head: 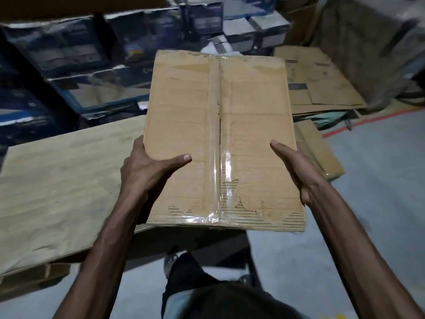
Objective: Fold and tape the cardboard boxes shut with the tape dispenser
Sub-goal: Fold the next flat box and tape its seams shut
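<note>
Two bare hands hold one closed, flat-topped brown cardboard box (250, 125) in the head view, one hand at each side of its near half. The left hand (147, 171) grips the box's left edge: its thumb (179, 160) lies flat across the top face, pointing towards the middle seam, while its fingers wrap out of sight below the edge. The right hand (296, 166) clasps the right edge, thumb stretched along the top near that edge and palm against the side; its fingers are hidden behind the box.

Both top flaps are folded down and meet at a centre seam, which is covered by a shiny strip of clear tape (215, 134) running from the far edge to the near edge and down over it. Torn patches along the near edge show the corrugated layer.

The box sits over the right end of a pale wood-grain tabletop (57, 180), its near edge overhanging the tabletop's near edge; whether the underside touches the wood cannot be told.

Beyond the tabletop's far edge stand stacked dark blue cartons (69, 54), blurred. To the right, flattened cardboard sheets (322, 84) lie on the grey floor (379, 169), beside a red line (368, 120).
</note>
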Action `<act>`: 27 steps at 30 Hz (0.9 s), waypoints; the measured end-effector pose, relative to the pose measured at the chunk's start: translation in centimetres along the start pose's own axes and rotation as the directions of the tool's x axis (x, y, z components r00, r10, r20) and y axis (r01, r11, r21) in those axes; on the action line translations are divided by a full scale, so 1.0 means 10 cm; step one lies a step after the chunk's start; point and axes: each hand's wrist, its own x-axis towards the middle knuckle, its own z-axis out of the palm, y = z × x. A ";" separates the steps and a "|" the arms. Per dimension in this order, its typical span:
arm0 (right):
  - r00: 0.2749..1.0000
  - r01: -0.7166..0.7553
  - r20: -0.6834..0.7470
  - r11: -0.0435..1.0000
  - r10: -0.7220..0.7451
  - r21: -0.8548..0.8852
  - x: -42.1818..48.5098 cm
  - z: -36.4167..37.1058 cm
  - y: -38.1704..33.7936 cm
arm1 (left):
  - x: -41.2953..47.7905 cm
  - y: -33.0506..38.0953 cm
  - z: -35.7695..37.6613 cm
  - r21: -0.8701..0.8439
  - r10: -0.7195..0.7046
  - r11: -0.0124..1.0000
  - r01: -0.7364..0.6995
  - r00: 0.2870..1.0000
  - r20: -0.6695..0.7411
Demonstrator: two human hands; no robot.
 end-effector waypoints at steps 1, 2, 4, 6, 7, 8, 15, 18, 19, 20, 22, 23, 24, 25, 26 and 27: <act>1.000 0.006 -0.020 1.000 -0.006 0.003 0.00 -0.21 -0.04 | -0.05 0.08 0.20 -0.004 0.007 1.000 -0.007 1.000 0.010; 0.999 0.009 -0.045 1.000 -0.008 0.004 0.02 -0.42 -0.06 | -0.09 0.18 0.40 -0.012 0.011 1.000 -0.011 1.000 0.022; 0.996 0.017 -0.085 1.000 -0.016 0.005 0.08 -0.81 -0.12 | -0.15 0.37 0.79 -0.016 0.017 1.000 -0.017 0.998 0.054; 0.992 0.016 -0.122 1.000 -0.016 -0.001 0.18 -1.18 -0.19 | -0.17 0.56 1.18 -0.014 0.023 1.000 -0.022 0.996 0.091; 0.989 0.010 -0.148 1.000 -0.011 -0.007 0.24 -1.36 -0.23 | -0.16 0.64 1.37 -0.014 0.026 1.000 -0.025 0.994 0.107; 0.986 0.008 -0.164 1.000 -0.010 -0.011 0.31 -1.53 -0.27 | -0.13 0.73 1.57 -0.014 0.030 0.999 -0.029 0.992 0.120; 0.969 -0.040 -0.246 0.995 0.016 -0.094 1.23 -2.70 -0.63 | 0.24 1.24 3.06 -0.003 -0.008 1.000 0.008 0.986 0.167; 0.966 -0.081 -0.256 0.988 0.045 -0.128 1.77 -3.09 -0.82 | 0.54 1.42 3.67 -0.023 -0.046 0.998 0.051 0.985 0.163; 0.965 -0.097 -0.255 0.985 0.059 -0.139 1.96 -3.22 -0.87 | 0.65 1.48 3.86 -0.015 -0.060 0.998 0.064 0.985 0.164; 0.965 -0.115 -0.251 0.981 0.073 -0.157 2.15 -3.33 -0.92 | 0.74 1.53 4.04 -0.002 -0.074 0.997 0.075 0.984 0.164; 0.968 -0.140 -0.231 0.974 0.097 -0.179 2.54 -3.54 -1.01 | 0.93 1.62 4.37 0.002 -0.095 0.995 0.096 0.983 0.156; 0.969 -0.154 -0.219 0.971 0.113 -0.181 2.75 -3.65 -1.04 | 1.02 1.63 4.53 -0.002 -0.103 0.994 0.105 0.984 0.145; 0.968 -0.173 -0.212 0.967 0.133 -0.184 2.95 -3.74 -1.05 | 1.11 1.62 4.69 0.001 -0.112 0.994 0.113 0.984 0.136; 0.967 -0.192 -0.203 0.963 0.153 -0.188 3.14 -3.81 -1.06 | 1.19 1.60 4.84 0.011 -0.121 0.993 0.120 0.984 0.129; 0.966 -0.208 -0.192 0.959 0.171 -0.191 3.32 -3.87 -1.05 | 1.27 1.58 4.97 0.023 -0.131 0.991 0.129 0.983 0.126; 0.966 -0.220 -0.182 0.956 0.185 -0.194 3.50 -3.91 -1.02 | 1.35 1.53 5.08 0.036 -0.143 0.990 0.140 0.981 0.128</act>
